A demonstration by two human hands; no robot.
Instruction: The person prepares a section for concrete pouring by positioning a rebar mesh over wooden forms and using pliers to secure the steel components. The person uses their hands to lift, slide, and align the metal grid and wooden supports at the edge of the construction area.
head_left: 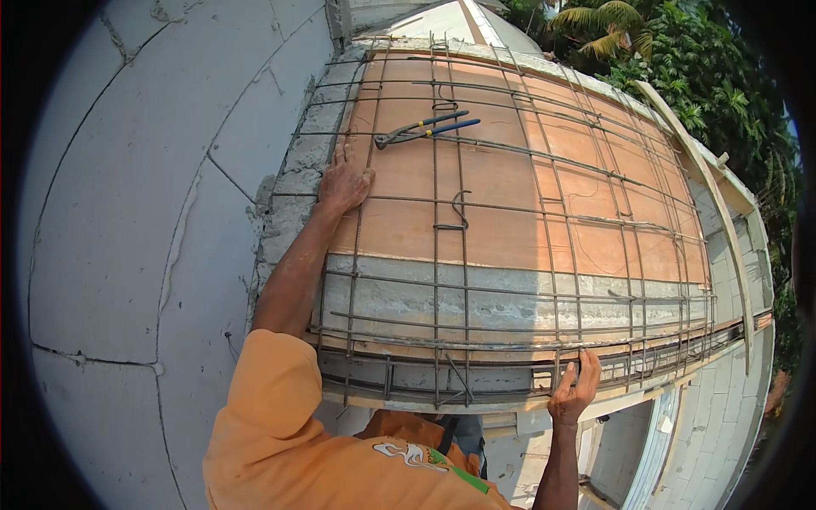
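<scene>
A grid of steel reinforcing bars (pixel 493 203) lies over orange-brown plywood (pixel 399 225). My left hand (pixel 344 183) rests at the plywood's left edge beside the rough concrete, fingers stretched forward near a crossing of bars. At the near edge, my right hand (pixel 578 389) reaches up against the bundled bars (pixel 501 346), its fingers extended and apart from the thumb. Steel-fixer's pincers (pixel 429 129) with blue and yellow handles lie across the grid ahead of my left hand, handles spread. Neither hand touches them. Small bent wire hooks (pixel 459 211) hang on the bars.
A pale block wall (pixel 204 204) rises close along the left. A long wooden plank (pixel 710 187) slants along the right edge. Past it stand trees (pixel 705 76) and another block wall (pixel 714 425). Below the near edge the ground drops away lower down.
</scene>
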